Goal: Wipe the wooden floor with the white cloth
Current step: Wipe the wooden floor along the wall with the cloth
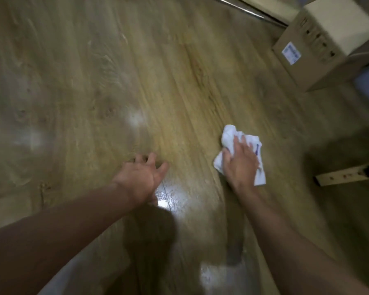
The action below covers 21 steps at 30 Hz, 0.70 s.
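The wooden floor [115, 71] fills the view, with pale streaks and glossy patches near my arms. A crumpled white cloth [229, 135] with a small purple mark lies on the floor right of centre. My right hand [240, 161] presses down on top of it, fingers curled into the fabric. Further left, my left hand [142, 175] rests flat on the bare floor with its fingers spread and nothing in it. The picture is blurred by motion.
A cardboard box [320, 50] with a white label stands at the upper right. A light wooden bar with holes [347, 176] pokes in from the right edge. A metal floor rail [243, 9] runs along the top.
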Available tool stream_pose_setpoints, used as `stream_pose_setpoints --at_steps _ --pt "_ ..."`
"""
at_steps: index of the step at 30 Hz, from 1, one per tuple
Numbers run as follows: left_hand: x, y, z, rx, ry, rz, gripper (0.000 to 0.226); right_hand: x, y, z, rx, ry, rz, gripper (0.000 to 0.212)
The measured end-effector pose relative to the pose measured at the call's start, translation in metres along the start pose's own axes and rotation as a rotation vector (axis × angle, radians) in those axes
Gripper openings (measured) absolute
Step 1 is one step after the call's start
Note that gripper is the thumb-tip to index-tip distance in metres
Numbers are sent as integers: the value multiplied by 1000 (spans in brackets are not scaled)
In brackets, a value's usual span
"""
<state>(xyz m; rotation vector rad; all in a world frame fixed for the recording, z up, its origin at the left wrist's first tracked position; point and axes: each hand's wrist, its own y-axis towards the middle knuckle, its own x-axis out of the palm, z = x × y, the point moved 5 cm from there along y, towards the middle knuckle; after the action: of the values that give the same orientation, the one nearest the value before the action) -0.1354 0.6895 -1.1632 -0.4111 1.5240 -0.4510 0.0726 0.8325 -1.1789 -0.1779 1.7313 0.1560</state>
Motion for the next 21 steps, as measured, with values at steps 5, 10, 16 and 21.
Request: stream_pose_setpoints --at_steps 5,10,16,21 --pt "-4 10 10 -41 51 -79 110 6 -66 1 -397 103 -217 53" --pt "2 8 10 -36 50 -66 107 -12 -7 68 -159 81 -98 54" --pt "-3 6 15 -72 31 -93 108 20 46 -37 -223 67 -86 54" --pt "-1 3 10 -67 -15 -66 107 23 -7 -40 -504 78 -154 55"
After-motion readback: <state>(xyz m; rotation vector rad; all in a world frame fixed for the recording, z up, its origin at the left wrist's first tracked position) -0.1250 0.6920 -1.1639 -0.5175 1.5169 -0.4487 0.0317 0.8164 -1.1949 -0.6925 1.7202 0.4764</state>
